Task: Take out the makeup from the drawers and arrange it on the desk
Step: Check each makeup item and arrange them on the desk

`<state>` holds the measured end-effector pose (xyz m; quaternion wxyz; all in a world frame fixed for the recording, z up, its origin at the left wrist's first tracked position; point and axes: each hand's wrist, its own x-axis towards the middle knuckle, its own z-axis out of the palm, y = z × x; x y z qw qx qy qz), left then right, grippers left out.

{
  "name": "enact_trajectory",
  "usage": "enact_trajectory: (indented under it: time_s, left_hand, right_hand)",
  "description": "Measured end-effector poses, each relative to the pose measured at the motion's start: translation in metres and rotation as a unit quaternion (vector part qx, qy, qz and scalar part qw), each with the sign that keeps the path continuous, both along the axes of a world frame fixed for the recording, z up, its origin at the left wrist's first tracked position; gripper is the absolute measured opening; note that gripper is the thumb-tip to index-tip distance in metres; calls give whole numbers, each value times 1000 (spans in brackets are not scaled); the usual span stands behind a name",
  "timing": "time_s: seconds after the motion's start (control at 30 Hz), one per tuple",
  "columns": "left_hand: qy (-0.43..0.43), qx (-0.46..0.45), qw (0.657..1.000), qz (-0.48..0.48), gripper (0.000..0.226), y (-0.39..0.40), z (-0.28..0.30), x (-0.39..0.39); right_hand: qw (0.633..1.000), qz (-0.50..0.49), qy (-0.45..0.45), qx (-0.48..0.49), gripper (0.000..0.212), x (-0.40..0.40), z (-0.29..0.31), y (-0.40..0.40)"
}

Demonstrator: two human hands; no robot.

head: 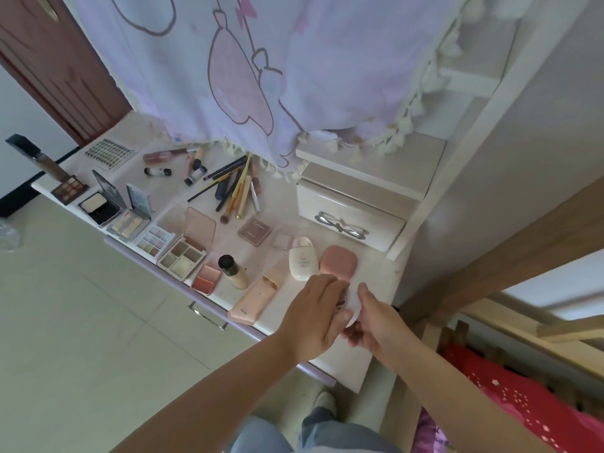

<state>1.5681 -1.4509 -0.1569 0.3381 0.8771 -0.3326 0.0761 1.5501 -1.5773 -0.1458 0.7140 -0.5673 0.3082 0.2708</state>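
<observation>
Head view: hands (340,317) hide most of white compact (353,305).

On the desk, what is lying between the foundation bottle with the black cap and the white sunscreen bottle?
In the head view, a long pink case lies between the foundation bottle and the white sunscreen bottle, with its lid end open.
</observation>
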Motion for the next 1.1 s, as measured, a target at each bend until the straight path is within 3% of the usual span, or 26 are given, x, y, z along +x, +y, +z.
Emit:
enact_trajectory:
  time_s: [0.4,0.63,0.77,0.87,1.0,1.1]
  left_hand:
    - [96,-74,992,27,70,10,-12,-16]
    - [141,-29,989,47,47,8,-22,-28]
    - [169,10,984,51,59,5,-24,-31]
    - [184,50,979,67,60,3,-24,-32]
    - [250,31,963,92,51,2,-15,-25]
    - [330,-25,934,134,37,-2,-12,-13]
  right_hand:
    - [998,-2,64,-20,47,-16,-5,25]
    - [994,-49,101,9,43,-27,-20,30]
    - [991,-44,122,15,42,-29,-21,31]
    - [995,-5,97,1,42,-29,-23,34]
    - [999,-4,30,17,35,-27,-23,33]
    - [993,55,-72,-81,28,-23,-19,26]
